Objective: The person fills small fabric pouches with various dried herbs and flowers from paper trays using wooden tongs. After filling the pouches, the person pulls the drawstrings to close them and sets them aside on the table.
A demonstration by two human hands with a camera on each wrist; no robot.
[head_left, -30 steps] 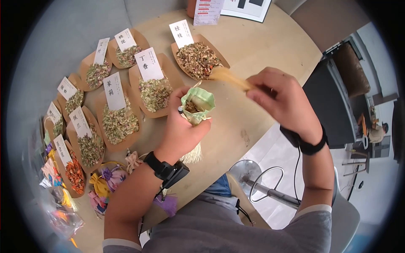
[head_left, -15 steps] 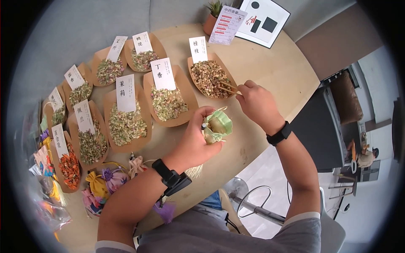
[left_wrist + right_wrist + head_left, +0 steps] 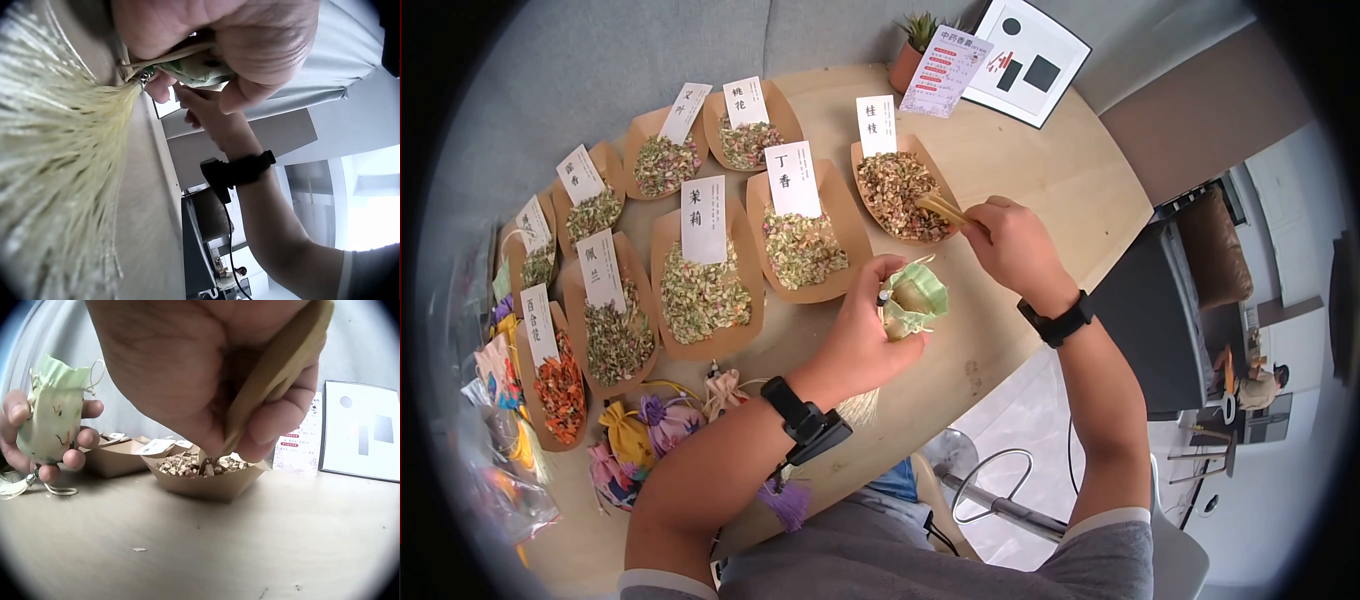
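Okay, starting big: got a pale wooden table spreading out under both hands. Off ahead and left of the left hand, a whole bunch of labelled paper trays full of dried plant bits. Way past the right hand, a framed print. Ahead of the right hand and a touch to its left, a brown paper tray, definitely nearer to that hand than to the other.

Next size down, hands. Left hand: curled round a pale green pouch, gripping pretty snugly, pouch roughly upright with mouth gaping upward. Right hand: fingers nearly closed up, pinching wooden tongs (tongs by the look of it, anyway). Hanging below the left hand, a cream tassel.

Now for the bit worth watching: long axis of the tongs slanting down from the right fingertips, forward and left, into the near end of the brown paper tray, tips among the brown chips. Pouch to the left of the right hand and closer to the body, near the tongs but not touching. Would call that sideways gap the key thing. Can't tell if any chips are caught between the tips.
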